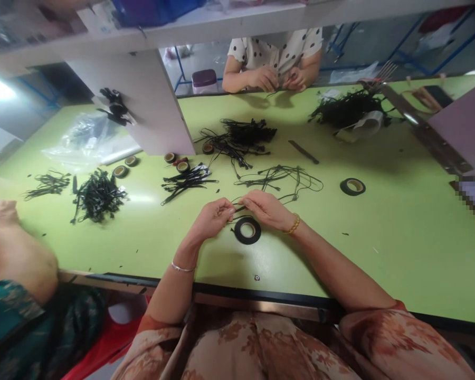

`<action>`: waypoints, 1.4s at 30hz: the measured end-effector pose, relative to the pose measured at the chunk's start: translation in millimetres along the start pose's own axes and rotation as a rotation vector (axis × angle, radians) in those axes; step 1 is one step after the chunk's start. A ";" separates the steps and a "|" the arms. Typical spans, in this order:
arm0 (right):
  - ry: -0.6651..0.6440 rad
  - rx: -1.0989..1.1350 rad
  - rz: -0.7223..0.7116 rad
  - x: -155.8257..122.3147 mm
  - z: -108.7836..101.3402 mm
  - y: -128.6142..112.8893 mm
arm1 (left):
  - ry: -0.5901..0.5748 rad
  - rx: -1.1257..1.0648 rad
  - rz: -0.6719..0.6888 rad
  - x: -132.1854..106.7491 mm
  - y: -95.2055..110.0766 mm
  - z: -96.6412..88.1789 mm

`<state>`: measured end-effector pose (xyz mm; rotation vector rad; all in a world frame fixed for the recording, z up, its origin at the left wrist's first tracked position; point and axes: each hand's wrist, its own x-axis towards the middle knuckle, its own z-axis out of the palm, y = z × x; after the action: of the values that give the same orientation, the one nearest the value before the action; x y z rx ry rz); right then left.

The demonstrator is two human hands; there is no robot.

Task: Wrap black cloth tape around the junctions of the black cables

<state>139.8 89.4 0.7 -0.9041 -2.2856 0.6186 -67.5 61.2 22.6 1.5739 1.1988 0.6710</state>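
Note:
My left hand (214,216) and my right hand (266,208) meet over the green table (399,227), fingertips pinched together on a thin black cord (237,206). Its loops (285,177) trail away across the table behind my hands. A roll of black tape (247,230) lies flat just below my fingers, not touched. My left wrist wears a silver bangle, my right a gold one.
Piles of black cords lie at the left (97,196), centre (241,137) and far right (348,111). Another tape roll (352,186) sits to the right, small rolls (121,171) at the left. A person opposite (275,76) works; another person's arm (11,248) rests at my left.

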 end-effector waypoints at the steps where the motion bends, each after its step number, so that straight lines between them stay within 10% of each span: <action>1: 0.000 -0.031 -0.027 0.3 0.1 -1.9 | 0.007 0.006 -0.009 0.3 -0.6 -0.2; 8: -0.062 -0.303 -0.180 -1.7 -0.5 -4.2 | 0.049 0.153 0.043 -0.9 -0.1 1.4; 18: -0.060 -0.084 -0.185 -5.5 -13.3 8.7 | 0.028 0.456 0.134 -4.3 4.5 -9.7; 32: -0.002 0.131 0.153 -4.3 2.0 13.8 | 0.004 0.469 0.091 -3.7 -2.4 -25.7; 37: 0.215 0.189 0.247 -6.4 3.6 17.3 | 0.191 0.267 0.010 -1.9 -16.8 -47.3; 42: 0.111 0.129 0.214 -9.6 13.5 9.3 | 0.447 0.316 -0.077 6.7 -38.7 -68.6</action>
<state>140.5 85.8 -18.0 -1.0996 -2.0421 0.7785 -138.4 93.5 9.1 1.6733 1.7574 0.8425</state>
